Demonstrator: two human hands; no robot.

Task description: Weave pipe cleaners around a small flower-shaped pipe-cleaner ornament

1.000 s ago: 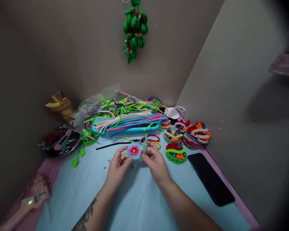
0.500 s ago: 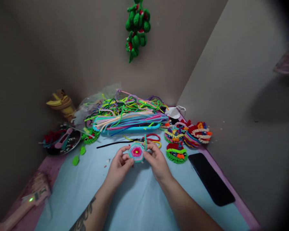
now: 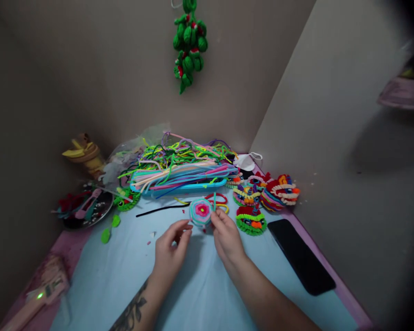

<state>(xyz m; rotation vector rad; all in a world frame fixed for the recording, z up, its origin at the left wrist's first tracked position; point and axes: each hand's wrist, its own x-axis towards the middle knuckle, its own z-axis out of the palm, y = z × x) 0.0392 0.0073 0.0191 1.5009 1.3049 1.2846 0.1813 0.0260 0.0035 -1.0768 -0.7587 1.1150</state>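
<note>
My right hand (image 3: 226,234) pinches the right edge of a round pipe-cleaner disc (image 3: 202,210), ringed in teal, pink and red with a small yellow centre. A short teal end stands up by its fingertips. Just left of the disc, my left hand (image 3: 172,241) holds nothing, with a gap between thumb and fingers. Behind the disc lie scissors (image 3: 224,208) with red and yellow handles, their blades partly hidden. A black pipe cleaner (image 3: 158,211) stretches to the left of them.
A blue tray (image 3: 193,187) heaped with colourful pipe cleaners stands at the back. Several fuzzy lion-like heads (image 3: 251,221) sit to the right, near a black phone (image 3: 301,256). On the left are a metal dish (image 3: 103,207), green leaf pieces (image 3: 105,236) and a pink glue gun (image 3: 37,303).
My left hand has let go of the disc and drawn slightly away. My right hand keeps hold of the disc, now a little higher and further right.
</note>
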